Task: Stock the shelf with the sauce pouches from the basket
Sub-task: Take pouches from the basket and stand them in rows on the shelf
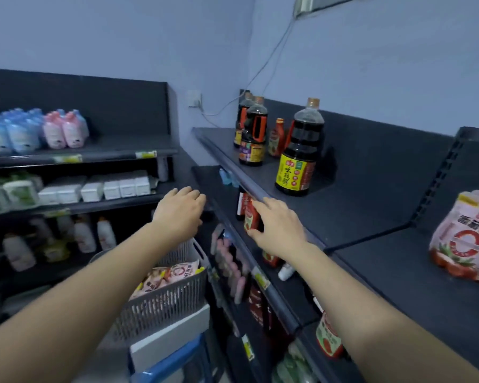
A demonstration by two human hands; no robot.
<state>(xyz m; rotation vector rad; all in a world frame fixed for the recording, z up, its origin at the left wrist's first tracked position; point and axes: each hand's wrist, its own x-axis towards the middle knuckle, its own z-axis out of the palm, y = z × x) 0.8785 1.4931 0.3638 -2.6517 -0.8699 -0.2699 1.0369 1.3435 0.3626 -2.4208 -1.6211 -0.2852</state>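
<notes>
Loosely curled and empty, left hand (179, 214) hovers above the basket (163, 304); right hand (277, 230) spreads open before shelf (343, 214).

Head view. My left hand (179, 214) hovers, fingers loosely curled, above the grey basket (163, 305) of sauce pouches (174, 275). My right hand (277, 228) meets a red bottle (250, 221) beneath the top shelf (371, 205); grip unclear. One pouch (465, 239) stands on that shelf, at right.

the right edge is cutting off the sauce pouches (465, 239). the left forearm (94, 286) is hiding part of the basket (161, 305). the right hand (280, 230) is covering a red package (250, 218), its grip not showing.
</notes>
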